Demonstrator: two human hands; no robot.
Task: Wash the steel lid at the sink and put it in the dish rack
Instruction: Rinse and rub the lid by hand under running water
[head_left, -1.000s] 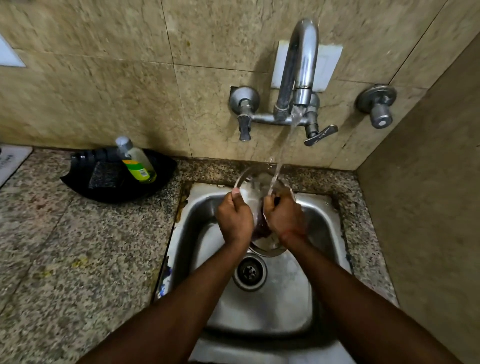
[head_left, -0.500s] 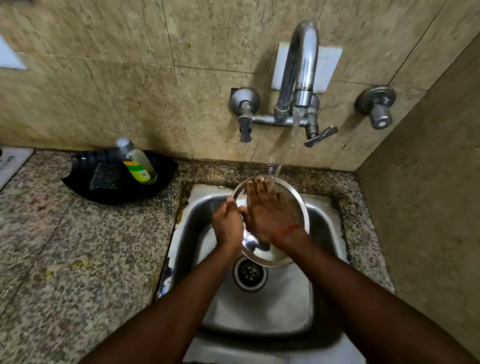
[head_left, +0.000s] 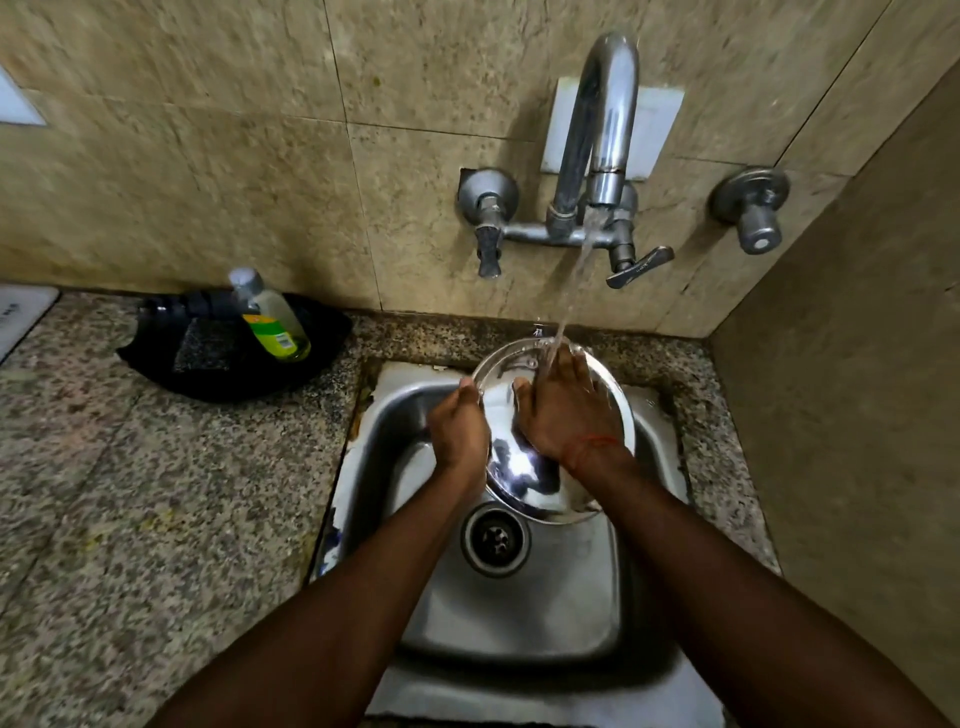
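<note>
Over the sink (head_left: 395, 467), a round steel lid (head_left: 524, 483) tilts under running water. The left hand (head_left: 460, 434) grasps its rim at 9 o'clock; the right hand (head_left: 566, 410) lies released, flat on its face, fingers toward 12 o'clock. No dish rack is visible.

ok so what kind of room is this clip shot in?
Most likely a home kitchen's washing-up corner. A small stainless steel sink is set into a speckled granite counter, a chrome wall tap runs over a round steel lid, and a yellow-green dish soap bottle stands beside it.
</note>
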